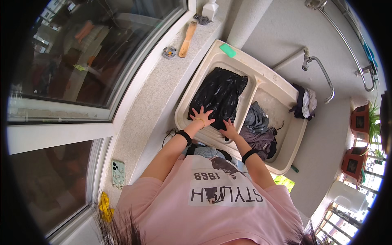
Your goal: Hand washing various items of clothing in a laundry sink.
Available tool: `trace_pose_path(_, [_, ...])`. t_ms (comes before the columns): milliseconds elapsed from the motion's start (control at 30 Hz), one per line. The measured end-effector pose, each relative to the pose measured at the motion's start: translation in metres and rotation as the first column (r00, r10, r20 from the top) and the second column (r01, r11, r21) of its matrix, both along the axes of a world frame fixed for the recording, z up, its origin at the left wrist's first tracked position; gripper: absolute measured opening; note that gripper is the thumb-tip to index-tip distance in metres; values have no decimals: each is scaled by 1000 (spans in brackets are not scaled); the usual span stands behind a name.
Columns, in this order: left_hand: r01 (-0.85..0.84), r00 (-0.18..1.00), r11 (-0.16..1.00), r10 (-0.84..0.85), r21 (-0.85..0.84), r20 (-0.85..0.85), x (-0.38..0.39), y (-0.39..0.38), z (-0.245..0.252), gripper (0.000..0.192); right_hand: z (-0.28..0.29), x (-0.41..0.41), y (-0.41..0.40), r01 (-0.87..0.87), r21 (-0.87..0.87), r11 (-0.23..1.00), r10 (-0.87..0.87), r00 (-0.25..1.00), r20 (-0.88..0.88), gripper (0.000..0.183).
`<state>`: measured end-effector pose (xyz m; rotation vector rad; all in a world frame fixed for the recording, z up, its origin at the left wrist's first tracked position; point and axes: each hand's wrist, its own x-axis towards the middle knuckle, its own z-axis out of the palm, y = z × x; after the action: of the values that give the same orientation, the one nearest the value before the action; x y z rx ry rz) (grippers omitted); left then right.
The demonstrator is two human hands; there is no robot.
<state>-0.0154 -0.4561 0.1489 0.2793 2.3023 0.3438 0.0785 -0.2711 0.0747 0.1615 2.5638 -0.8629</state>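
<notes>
A glossy black sheet of fabric or plastic (216,92) lies folded in the left basin of a two-part laundry sink (183,105); I cannot tell which material it is. My left hand (202,118) rests palm down on its near left edge, fingers spread. At its near right corner is my right hand (229,130), with fingers apart and touching the black material; neither hand grips it. Beside my right hand, in the right basin, lie a crumpled grey-blue garment (256,118) and a dark purplish garment (257,139).
Dark and light clothes (303,102) hang over the sink's right rim, near a metal faucet (320,67). Green soap (228,50) sits on the back rim. The left ledge holds a wooden washing paddle (187,39) and a phone (118,173). Potted plants (359,122) stand at right.
</notes>
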Motion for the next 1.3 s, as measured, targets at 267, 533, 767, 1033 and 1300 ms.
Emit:
trace_pose_path(267, [157,982,987,-154,18,-113,3,-10,0,49,43,-2,9,-222,-128,967,249,933,261,49])
trace_pose_path(533, [-90,945,995,69,-52,-320,19,-2,7,104,37,-141,56,191,-105,976,-217,904,-368,19])
trace_pose_path(767, [-246,910,968,211,-54,-357,41,-5,-24,115,-9,-231,-17,-36,208,977,120,907,-404,53])
trace_pose_path(1033, [-210,906,978,195,0,-377,34,-8,-34,106,-19,-225,-16,63,158,985,-3,933,-359,33])
trace_pose_path(1300, [-47,921,997,65,58,-384,24,-8,-42,97,47,-93,-62,-281,0,960,232,793,-563,18])
